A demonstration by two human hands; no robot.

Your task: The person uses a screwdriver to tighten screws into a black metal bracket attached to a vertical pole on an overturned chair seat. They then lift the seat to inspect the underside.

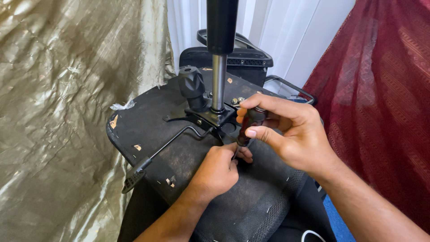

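Observation:
An office chair lies upside down, its black seat underside (148, 121) facing up. A black metal mechanism plate (210, 117) is fixed at its middle, with a chrome gas cylinder (219, 80) rising from it and a black knob (192, 87) beside it. My right hand (291, 132) grips the dark red handle of a screwdriver (250, 125), which stands nearly upright at the plate's near edge. My left hand (219, 168) is curled just below, its fingers pinching the screwdriver's shaft near the tip. The tip itself is hidden by my fingers.
A thin black lever (156, 154) with a paddle end juts off the seat's left edge. Wrinkled gold fabric (58, 112) hangs at the left, dark red patterned cloth (385, 103) at the right, white curtain behind. The chair's armrest and backrest (244, 58) lie beyond the plate.

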